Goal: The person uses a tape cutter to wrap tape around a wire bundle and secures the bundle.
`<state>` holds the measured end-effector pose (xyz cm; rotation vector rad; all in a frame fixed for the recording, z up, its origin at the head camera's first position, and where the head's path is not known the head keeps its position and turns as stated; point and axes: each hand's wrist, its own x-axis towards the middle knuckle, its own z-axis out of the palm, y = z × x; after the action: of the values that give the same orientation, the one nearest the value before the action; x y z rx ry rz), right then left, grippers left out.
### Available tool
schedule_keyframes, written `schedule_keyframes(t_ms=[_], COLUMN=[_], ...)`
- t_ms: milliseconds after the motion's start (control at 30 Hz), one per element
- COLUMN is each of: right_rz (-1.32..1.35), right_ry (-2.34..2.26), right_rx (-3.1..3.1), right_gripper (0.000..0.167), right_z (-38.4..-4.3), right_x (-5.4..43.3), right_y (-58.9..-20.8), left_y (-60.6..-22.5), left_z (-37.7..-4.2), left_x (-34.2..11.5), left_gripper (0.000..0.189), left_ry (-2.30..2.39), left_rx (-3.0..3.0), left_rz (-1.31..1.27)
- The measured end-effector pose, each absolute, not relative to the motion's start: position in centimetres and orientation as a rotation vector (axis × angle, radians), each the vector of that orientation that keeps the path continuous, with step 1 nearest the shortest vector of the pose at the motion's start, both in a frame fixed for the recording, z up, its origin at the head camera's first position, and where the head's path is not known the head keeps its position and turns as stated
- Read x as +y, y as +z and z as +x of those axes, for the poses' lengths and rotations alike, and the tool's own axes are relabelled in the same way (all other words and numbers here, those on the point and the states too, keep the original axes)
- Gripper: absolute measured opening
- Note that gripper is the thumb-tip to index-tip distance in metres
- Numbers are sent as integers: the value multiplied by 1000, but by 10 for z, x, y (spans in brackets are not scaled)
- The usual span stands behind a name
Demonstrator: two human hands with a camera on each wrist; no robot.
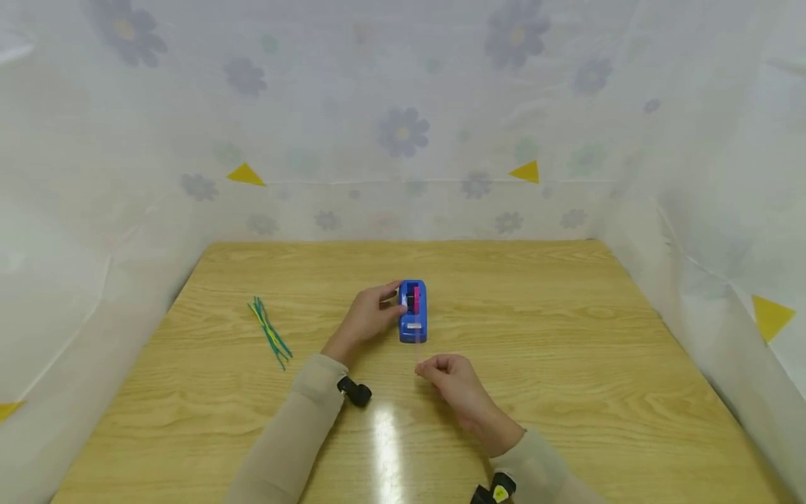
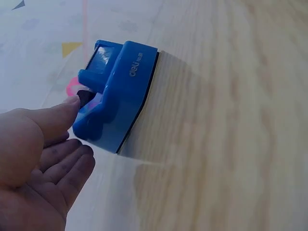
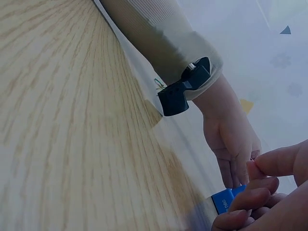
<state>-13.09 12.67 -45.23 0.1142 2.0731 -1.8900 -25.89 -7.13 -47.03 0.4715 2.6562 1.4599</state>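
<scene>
A blue tape dispenser [image 1: 404, 334] with a pink-cored roll stands on the table in front of me. At its left side, my left hand [image 1: 370, 315] holds it with thumb and index finger. In the left wrist view, the thumb of the left hand [image 2: 33, 149] touches a black part by the roll, while the other fingers lie loosely curled below. A thin clear strip of tape [image 1: 418, 352] runs from the dispenser's front toward me. My right hand [image 1: 462, 392] pinches its free end between thumb and index finger. The right wrist view shows the right hand's fingers [image 3: 260, 195] partly covering the dispenser [image 3: 224, 199].
A small bundle of green and yellow twist sticks [image 1: 271, 332] lies on the wooden table [image 1: 567, 336] to the left. White flower-patterned sheeting [image 1: 403, 196] encloses the back and sides. Each wrist carries a black camera, such as the left one [image 1: 355, 392].
</scene>
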Motion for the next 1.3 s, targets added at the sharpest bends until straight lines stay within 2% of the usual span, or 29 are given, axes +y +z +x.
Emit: schedule_keyframes(t_ms=[1300], right_rz=[122], right_ry=[-1891], right_rx=[2100], right_gripper=[21], right_z=[-126], right_x=[123], right_y=[-453], left_y=[-435], left_z=[-222], left_x=[-134], left_gripper=[56], left_ry=[1562], left_rx=[2760], left_rz=[496])
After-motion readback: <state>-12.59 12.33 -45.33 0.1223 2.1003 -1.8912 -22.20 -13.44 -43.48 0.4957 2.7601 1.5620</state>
